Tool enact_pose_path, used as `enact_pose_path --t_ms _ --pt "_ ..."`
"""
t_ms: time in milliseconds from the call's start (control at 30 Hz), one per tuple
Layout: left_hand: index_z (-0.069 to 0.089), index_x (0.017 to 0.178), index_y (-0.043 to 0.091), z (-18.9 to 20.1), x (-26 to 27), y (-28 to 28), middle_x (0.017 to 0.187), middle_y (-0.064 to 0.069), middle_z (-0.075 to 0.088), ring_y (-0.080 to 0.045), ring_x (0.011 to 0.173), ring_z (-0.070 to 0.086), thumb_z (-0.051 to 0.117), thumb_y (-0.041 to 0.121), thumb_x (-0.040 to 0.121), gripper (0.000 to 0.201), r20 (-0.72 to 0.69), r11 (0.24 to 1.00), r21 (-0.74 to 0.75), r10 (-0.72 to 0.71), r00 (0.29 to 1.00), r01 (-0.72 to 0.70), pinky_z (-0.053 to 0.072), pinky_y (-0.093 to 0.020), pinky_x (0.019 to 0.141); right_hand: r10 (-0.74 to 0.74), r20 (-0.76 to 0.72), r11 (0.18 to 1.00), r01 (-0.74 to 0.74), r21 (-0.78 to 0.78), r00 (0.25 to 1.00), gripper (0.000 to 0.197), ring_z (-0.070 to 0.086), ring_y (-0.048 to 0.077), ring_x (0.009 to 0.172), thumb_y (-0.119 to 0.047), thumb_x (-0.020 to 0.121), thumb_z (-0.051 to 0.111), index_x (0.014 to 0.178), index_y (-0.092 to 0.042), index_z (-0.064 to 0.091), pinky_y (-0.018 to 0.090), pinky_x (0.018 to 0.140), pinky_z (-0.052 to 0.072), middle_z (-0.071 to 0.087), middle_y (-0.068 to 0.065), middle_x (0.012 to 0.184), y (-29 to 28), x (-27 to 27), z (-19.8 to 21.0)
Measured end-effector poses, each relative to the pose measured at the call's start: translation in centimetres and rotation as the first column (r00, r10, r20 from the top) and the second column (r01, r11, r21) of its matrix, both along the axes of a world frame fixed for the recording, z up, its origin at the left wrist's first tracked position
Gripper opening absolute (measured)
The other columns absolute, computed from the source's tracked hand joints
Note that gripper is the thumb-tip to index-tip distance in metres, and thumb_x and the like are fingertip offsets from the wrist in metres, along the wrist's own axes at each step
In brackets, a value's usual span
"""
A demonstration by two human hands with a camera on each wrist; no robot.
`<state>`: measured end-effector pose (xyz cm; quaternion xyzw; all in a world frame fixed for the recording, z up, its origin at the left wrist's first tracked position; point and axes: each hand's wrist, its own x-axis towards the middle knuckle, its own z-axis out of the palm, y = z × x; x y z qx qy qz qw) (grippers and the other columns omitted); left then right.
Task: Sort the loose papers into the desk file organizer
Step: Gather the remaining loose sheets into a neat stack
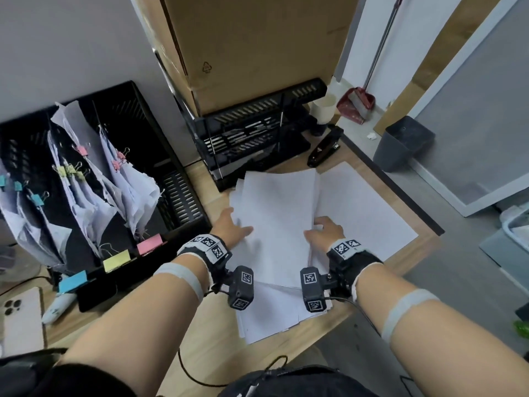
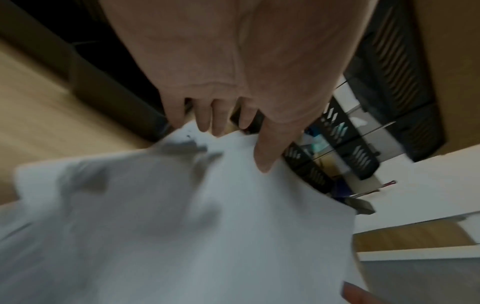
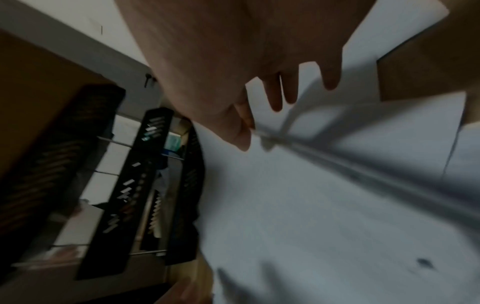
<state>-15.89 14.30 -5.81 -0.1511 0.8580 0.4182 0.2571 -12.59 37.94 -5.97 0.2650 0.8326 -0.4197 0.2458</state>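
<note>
The loose papers [image 1: 274,213] lie in an untidy white stack on the wooden desk [image 1: 217,348], directly in front of the person, and some sheets at the right side spread out toward the desk edge. The left hand [image 1: 232,229] rests flat on the left part of the stack; in the left wrist view its fingers [image 2: 265,148] are straight and a little spread, with the tips touching the far edge of the top sheets, and they hold nothing. The right hand [image 1: 326,232] is on the right part of the stack. In the right wrist view its fingers [image 3: 276,96] are behind a lifted sheet and the thumb is in front of it, so the hand pinches the edge of that paper, though the picture is blurred. The two hands are apart, with bare paper between them. The desk file organizer [image 1: 120,173] stands at the left of the stack, near it but not touching. It is black, with upright slots that contain crumpled papers held by pink, yellow and blue clips, and coloured labels [image 1: 114,260] on its front edge. Behind the stack stands a black tiered tray rack [image 1: 257,133], and a black stapler [image 1: 325,150] lies just right of it.
</note>
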Motion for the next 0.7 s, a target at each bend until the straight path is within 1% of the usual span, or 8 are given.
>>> enact_pose_path --t_ms 67,167,267,400,467,567,633,700 --pt "0.021 0.157 0.01 -1.2 0.5 -0.2 0.155 -0.018 0.04 -0.032 0.137 0.047 0.071 0.026 0.091 0.084 0.081 0.992 -0.101 -0.064 0.995 0.072 0.041 -0.034 0.109 0.022 0.113 0.994 -0.034 0.106 0.993 0.059 0.057 0.033 0.097 -0.031 0.083 0.059 0.139 -0.03 0.041 0.027 0.076 0.046 0.043 0.014 0.136 0.3 -0.1 -1.3" --pt "0.025 0.154 0.005 -1.8 0.9 0.4 0.155 -0.017 0.039 -0.032 0.14 0.043 0.066 0.024 0.094 0.075 0.105 0.984 -0.148 -0.086 0.991 0.101 0.037 -0.033 0.11 -0.049 0.163 0.984 0.02 0.178 0.985 0.079 0.054 0.037 0.118 -0.033 0.079 0.063 0.148 -0.025 0.026 0.036 0.094 0.048 0.039 0.017 0.142 0.7 -0.4 -2.9" --pt "0.036 0.144 0.006 -2.2 1.0 1.1 0.143 -0.019 0.05 -0.034 0.13 0.051 0.064 0.024 0.093 0.061 0.122 0.973 -0.209 -0.07 0.99 0.094 0.044 -0.034 0.103 -0.069 0.196 0.991 0.044 0.129 0.978 0.082 0.053 0.034 0.119 -0.027 0.084 0.061 0.152 -0.013 0.016 0.031 0.086 0.045 0.042 0.016 0.142 1.1 -1.1 -3.4" --pt "0.045 0.136 0.008 -2.4 1.0 1.4 0.135 -0.018 0.055 -0.035 0.122 0.056 0.065 0.025 0.09 0.053 0.116 0.957 -0.26 -0.104 0.988 0.132 0.048 -0.04 0.102 -0.003 0.226 0.999 -0.008 0.046 0.974 0.064 0.061 0.027 0.088 -0.032 0.077 0.065 0.131 -0.003 0.047 0.03 0.079 0.049 0.061 0.018 0.119 1.0 -2.1 -4.0" --pt "0.047 0.137 0.01 -2.3 1.0 1.2 0.137 -0.017 0.054 -0.034 0.122 0.056 0.064 0.024 0.092 0.051 0.122 0.955 -0.261 -0.114 0.986 0.143 0.048 -0.038 0.102 0.004 0.235 0.996 -0.026 0.089 0.972 0.072 0.061 0.031 0.103 -0.041 0.072 0.063 0.134 -0.011 0.046 0.038 0.091 0.052 0.054 0.015 0.132 0.7 -2.5 -4.3" --pt "0.047 0.14 0.014 -2.1 1.2 1.0 0.139 -0.014 0.052 -0.031 0.123 0.055 0.061 0.023 0.094 0.049 0.122 0.962 -0.24 -0.107 0.987 0.134 0.049 -0.034 0.098 -0.022 0.237 0.999 0.015 0.035 0.971 0.094 0.041 0.032 0.135 -0.04 0.082 0.064 0.154 -0.016 0.01 0.038 0.105 0.039 0.028 0.01 0.156 0.4 -2.9 -4.5" --pt "0.048 0.139 0.016 -2.1 1.5 0.8 0.139 -0.01 0.052 -0.029 0.122 0.056 0.06 0.023 0.095 0.046 0.122 0.97 -0.201 -0.11 0.986 0.133 0.049 -0.03 0.092 -0.041 0.23 0.999 0.047 -0.021 0.972 0.102 0.048 0.029 0.126 -0.041 0.078 0.069 0.155 -0.019 0.006 0.038 0.096 0.043 0.037 0.009 0.149 0.1 -3.3 -4.9" --pt "0.049 0.138 0.017 -2.2 1.9 0.5 0.14 -0.008 0.053 -0.026 0.122 0.056 0.06 0.024 0.095 0.045 0.12 0.977 -0.17 -0.108 0.987 0.127 0.044 -0.024 0.087 -0.021 0.238 1.0 0.021 0.004 0.971 0.1 0.056 0.025 0.105 -0.041 0.07 0.07 0.153 -0.019 0.019 0.035 0.077 0.047 0.049 0.009 0.134 0.0 -3.4 -5.8"
